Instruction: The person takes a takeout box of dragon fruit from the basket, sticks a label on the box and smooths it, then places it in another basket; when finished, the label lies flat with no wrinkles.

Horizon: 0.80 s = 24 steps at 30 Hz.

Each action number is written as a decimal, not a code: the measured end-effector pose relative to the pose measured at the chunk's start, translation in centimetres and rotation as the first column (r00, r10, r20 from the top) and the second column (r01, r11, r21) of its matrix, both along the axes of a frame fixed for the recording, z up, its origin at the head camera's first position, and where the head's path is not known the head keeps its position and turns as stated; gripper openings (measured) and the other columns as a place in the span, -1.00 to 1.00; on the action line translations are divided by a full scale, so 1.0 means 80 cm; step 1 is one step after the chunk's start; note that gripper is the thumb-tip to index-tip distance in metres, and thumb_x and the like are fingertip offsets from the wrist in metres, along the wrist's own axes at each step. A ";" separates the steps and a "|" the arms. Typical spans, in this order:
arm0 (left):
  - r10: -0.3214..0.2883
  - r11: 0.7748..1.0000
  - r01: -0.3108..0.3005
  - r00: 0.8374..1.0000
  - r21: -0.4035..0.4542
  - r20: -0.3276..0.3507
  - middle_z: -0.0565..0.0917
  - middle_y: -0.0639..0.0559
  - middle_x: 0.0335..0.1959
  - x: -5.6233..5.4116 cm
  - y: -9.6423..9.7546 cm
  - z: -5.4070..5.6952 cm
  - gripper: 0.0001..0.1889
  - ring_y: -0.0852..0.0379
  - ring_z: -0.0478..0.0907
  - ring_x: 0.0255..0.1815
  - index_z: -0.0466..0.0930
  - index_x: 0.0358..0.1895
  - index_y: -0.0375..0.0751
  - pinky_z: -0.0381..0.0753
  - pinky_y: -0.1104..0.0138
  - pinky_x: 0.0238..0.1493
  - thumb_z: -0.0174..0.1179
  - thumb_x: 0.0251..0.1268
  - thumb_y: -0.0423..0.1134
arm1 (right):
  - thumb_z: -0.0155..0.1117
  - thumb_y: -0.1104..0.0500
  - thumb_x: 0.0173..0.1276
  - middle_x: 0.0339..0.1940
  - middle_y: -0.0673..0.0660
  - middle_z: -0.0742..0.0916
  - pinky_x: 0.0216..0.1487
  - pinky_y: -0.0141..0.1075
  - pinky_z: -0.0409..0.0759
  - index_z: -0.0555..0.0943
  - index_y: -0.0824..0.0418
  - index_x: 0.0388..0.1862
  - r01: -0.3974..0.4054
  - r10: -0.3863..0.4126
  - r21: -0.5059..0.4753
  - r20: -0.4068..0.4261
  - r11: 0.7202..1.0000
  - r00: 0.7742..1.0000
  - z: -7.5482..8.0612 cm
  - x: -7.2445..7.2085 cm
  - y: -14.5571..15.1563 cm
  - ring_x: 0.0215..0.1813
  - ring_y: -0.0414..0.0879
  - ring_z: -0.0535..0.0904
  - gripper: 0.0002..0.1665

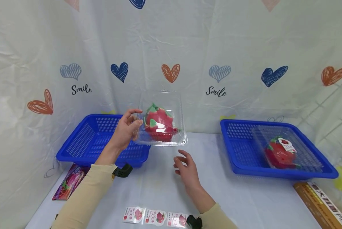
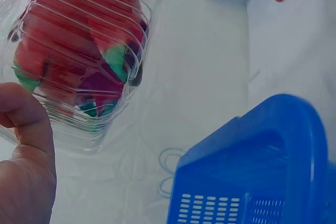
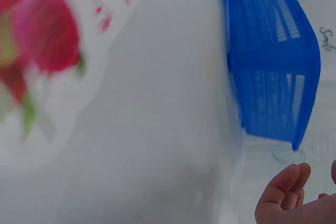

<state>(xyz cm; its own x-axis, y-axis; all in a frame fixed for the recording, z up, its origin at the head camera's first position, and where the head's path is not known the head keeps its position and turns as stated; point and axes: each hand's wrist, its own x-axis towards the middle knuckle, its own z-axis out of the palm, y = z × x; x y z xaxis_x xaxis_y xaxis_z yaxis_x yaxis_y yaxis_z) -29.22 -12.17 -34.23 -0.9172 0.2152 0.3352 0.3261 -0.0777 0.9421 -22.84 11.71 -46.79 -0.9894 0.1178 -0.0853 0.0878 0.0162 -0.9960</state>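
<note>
My left hand [image 1: 124,128] pinches the left edge of a clear plastic clamshell box [image 1: 179,105], held up above the table between the two baskets. Inside it is a red dragon fruit [image 1: 159,122] with green scale tips; the left wrist view shows the box's ribbed side with the thumb [image 2: 31,124] against it. My right hand [image 1: 186,167] hovers over the table below and to the right of the box, fingers loosely bent and holding nothing. Below it, near the front edge, lies a strip of white stickers [image 1: 155,218] printed with dragon fruit.
A blue basket [image 1: 73,156] stands at the left, partly behind my left arm. At the right another blue basket [image 1: 236,152] holds a labelled clamshell box [image 1: 308,156] with a dragon fruit. A colourful packet [image 1: 69,184] lies front left, a brown carton [image 1: 317,203] front right.
</note>
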 end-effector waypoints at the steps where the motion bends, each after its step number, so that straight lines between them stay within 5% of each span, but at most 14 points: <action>1: -0.001 1.000 0.001 1.000 -0.001 0.003 0.31 -0.04 -0.34 0.001 0.002 -0.002 -0.66 0.19 0.24 -0.73 0.37 0.20 0.02 0.36 0.43 -0.71 0.07 0.42 -0.32 | 0.19 0.03 0.47 0.07 0.15 0.59 -0.10 -0.26 0.64 0.36 -0.01 0.38 0.011 -0.011 -0.005 0.002 1.000 1.000 -0.001 0.002 0.007 0.01 0.12 0.60 -0.46; 13: -0.043 0.999 0.042 0.999 0.018 0.031 0.30 -0.06 -0.29 0.015 0.035 -0.018 -0.63 0.20 0.21 -0.66 0.34 0.24 -0.06 0.31 0.44 -0.70 0.07 0.40 -0.32 | 0.19 0.06 0.47 0.05 0.17 0.57 -0.12 -0.29 0.63 0.34 0.01 0.39 0.068 -0.067 -0.040 0.023 0.997 0.998 -0.003 0.025 0.071 -0.03 0.07 0.60 -0.45; 24: -0.117 0.993 0.116 0.989 0.010 0.091 0.28 -0.06 -0.26 0.018 0.065 -0.058 -0.63 0.19 0.20 -0.69 0.34 0.24 -0.06 0.31 0.42 -0.71 0.08 0.42 -0.31 | 0.13 0.09 0.51 0.11 0.24 0.51 -0.10 -0.35 0.61 0.24 0.07 0.46 0.120 -0.115 -0.055 0.076 0.991 0.990 -0.006 0.059 0.117 -0.03 0.01 0.57 -0.40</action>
<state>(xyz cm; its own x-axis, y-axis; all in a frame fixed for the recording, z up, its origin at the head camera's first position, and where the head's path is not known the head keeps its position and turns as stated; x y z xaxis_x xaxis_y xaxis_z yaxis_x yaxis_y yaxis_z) -27.76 -6.99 -38.86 -0.9127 0.3210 0.2528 0.2274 -0.1150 0.9670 -18.12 21.10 -47.24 -0.9599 0.2252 -0.1670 0.1579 -0.0578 -0.9858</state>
